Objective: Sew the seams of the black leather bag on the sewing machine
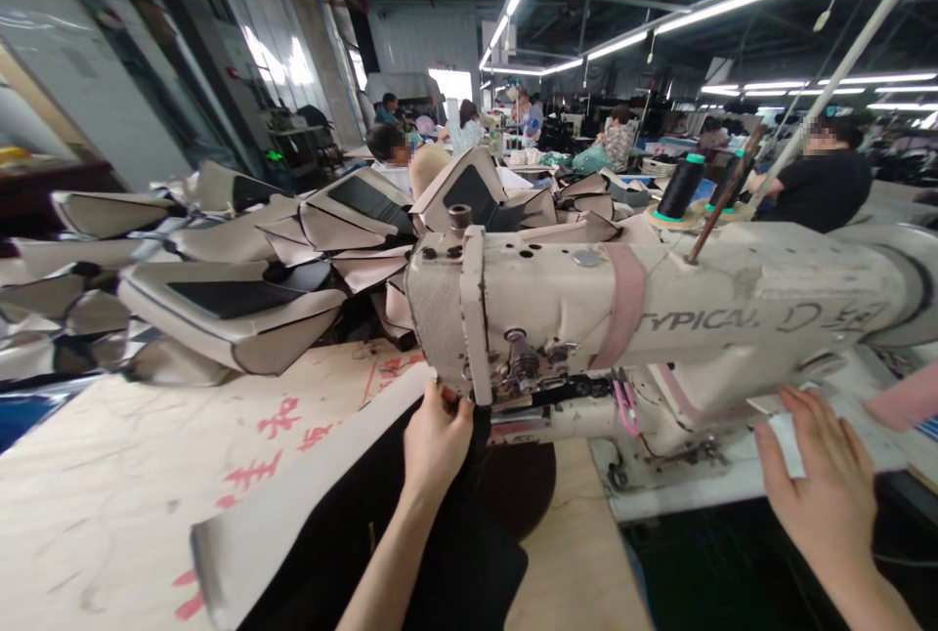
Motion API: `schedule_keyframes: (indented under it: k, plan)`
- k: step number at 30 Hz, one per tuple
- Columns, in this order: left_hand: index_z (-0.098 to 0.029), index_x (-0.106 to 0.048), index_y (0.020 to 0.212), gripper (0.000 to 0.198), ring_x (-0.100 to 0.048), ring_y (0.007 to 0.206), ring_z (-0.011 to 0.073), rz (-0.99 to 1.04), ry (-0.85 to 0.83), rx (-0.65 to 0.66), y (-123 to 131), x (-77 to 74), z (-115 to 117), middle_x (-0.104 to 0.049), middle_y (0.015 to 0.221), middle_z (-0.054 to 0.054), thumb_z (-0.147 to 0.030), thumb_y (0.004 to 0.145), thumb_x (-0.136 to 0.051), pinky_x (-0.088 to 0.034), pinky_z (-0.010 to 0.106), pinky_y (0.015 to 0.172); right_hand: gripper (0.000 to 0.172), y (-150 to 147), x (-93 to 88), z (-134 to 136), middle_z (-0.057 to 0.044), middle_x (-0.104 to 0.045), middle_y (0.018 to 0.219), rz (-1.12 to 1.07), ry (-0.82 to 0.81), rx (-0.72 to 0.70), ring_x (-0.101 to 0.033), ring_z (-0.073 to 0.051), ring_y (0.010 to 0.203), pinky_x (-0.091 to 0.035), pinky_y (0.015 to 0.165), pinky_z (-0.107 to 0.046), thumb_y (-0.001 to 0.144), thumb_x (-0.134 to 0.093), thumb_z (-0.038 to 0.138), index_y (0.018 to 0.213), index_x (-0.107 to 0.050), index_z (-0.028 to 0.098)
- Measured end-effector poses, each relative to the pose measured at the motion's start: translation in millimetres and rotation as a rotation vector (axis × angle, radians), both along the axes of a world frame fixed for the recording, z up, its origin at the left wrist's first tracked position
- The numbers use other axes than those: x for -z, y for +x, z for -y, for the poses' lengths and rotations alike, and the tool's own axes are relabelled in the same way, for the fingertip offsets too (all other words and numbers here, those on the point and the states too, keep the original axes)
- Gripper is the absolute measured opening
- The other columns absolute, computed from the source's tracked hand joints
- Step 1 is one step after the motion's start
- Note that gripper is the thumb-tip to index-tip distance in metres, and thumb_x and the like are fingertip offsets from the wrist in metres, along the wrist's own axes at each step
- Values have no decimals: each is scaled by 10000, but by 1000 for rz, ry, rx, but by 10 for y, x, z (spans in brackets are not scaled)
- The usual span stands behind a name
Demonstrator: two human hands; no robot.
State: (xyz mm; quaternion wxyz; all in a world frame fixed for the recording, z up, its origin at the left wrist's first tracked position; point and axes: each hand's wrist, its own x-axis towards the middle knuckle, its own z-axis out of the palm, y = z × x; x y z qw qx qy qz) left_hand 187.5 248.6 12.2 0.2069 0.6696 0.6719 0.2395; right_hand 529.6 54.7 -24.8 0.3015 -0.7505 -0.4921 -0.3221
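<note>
A cream sewing machine (542,309) marked "TYPICAL" reaches across the middle from the right. Below its head end, my left hand (438,436) pinches the edge of a black and light grey piece (352,494), which hangs down toward me over the wooden table. The needle area is hidden behind the machine head and my fingers. At the right, beside the machine base, my right hand (821,484) has its fingers spread over a small pale piece (788,441); whether it grips this piece is unclear. Pink-handled snips (625,404) hang at the machine's underside.
Sewn beige and black covers (234,314) are heaped behind the wooden table (147,455) at the left. Black thread spools (681,188) stand behind the machine. A slanted pole (835,74) rises at the right. Several people sit farther back, one in a black shirt (825,187).
</note>
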Motion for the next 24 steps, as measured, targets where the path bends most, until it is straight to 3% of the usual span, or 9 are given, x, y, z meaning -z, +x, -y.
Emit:
schedule_keyframes:
  k: [10, 19, 24]
  plan:
    - [-234, -473, 888, 143, -595, 682, 190, 41, 0, 30, -4, -55, 45, -614, 716, 7, -324, 781, -443, -352, 226, 582, 529, -12, 36, 11, -171, -436, 1295, -54, -10, -23, -349, -312, 1252, -289, 1016, -473, 855, -449, 376, 1296, -378, 93]
    - [-234, -471, 824, 99, -612, 656, 182, 31, 7, 24, -5, -60, 65, -613, 649, -12, -319, 772, -463, -352, 219, 558, 538, 62, 107, 17, -178, -484, 1235, -36, 0, -43, -398, -351, 1199, -333, 966, -495, 833, -477, 411, 1262, -420, 92]
    - [-225, -468, 814, 98, -613, 672, 185, 20, 24, 46, -19, -44, 58, -619, 676, 1, -316, 777, -462, -360, 225, 570, 521, 107, 62, 36, -153, -471, 1265, 8, -17, -28, -428, -352, 1174, -356, 935, -498, 841, -487, 385, 1298, -407, 148]
